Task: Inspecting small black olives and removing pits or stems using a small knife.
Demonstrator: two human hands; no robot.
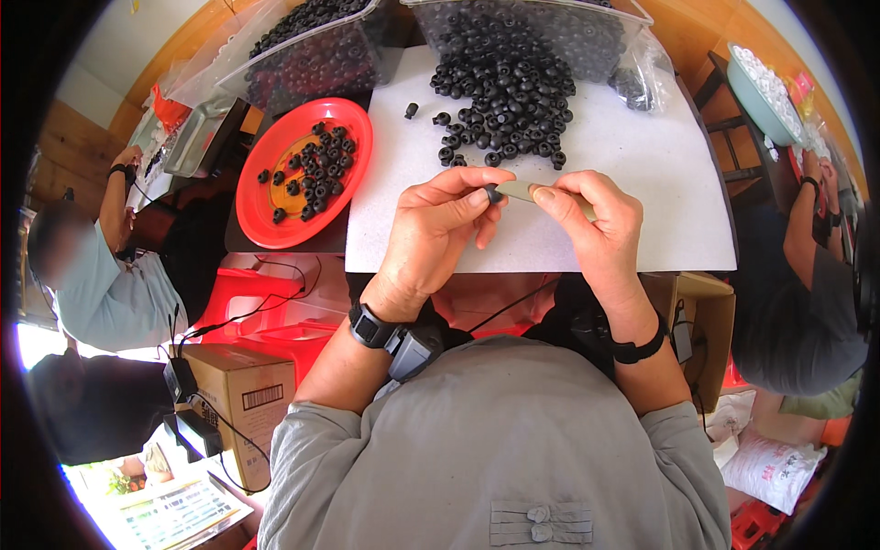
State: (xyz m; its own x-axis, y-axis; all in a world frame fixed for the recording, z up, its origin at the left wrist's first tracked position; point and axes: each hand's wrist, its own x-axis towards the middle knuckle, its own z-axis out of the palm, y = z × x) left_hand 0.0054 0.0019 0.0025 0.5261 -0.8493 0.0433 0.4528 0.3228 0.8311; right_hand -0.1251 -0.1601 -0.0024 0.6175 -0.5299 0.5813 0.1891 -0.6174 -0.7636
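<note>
Above the near part of the white-covered table (660, 220), my left hand (431, 229) pinches a small black plastic part (493, 193) between thumb and fingertips. My right hand (600, 225) is closed round a small knife (518, 190) with a flat, pale blade. Its tip meets the black part, and most of its handle is hidden in my fingers. Beyond my hands lies a heap of similar rounded black parts (509, 101), many with a hole in them. To the left, a red plate (360, 124) holds several more.
Two clear plastic bins, one at back left (316, 69) and one at back right (596, 46), hold black parts. A co-worker (110, 275) sits at left, another (797, 302) at right, near a green basin (761, 96) of white pieces. Cardboard boxes (229, 394) and cables are beside me.
</note>
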